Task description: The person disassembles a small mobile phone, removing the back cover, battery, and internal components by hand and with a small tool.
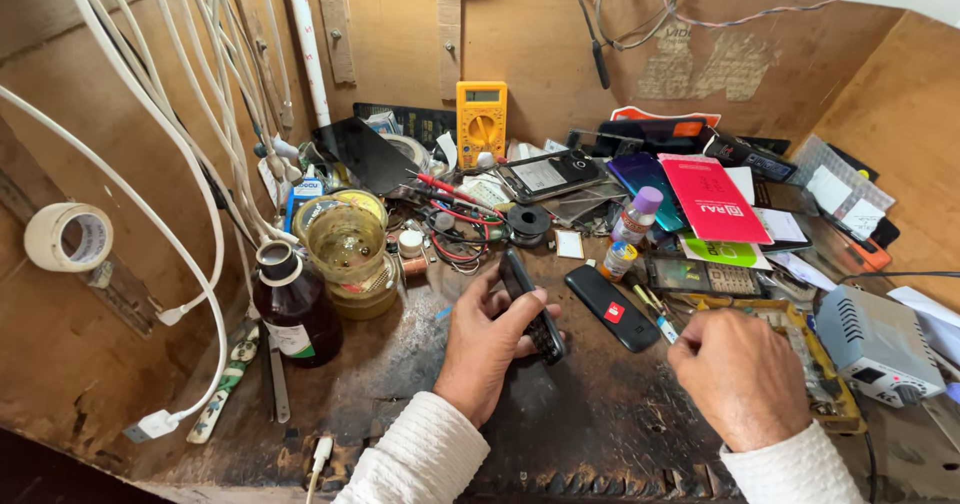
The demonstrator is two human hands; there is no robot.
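At centre of the worn dark wooden bench [600, 424] our left hand [485, 349] grips a small black keypad phone [532, 309] for inspection; our right hand [742, 374], fisted and apparently empty, must next choose a tool.

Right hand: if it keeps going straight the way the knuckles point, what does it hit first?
Likely the yellow-rimmed tray of parts just beyond the right hand, which is closed in a fist aimed up and slightly left. Further along lies the circuit board. Depth is unclear; the hand may pass above.
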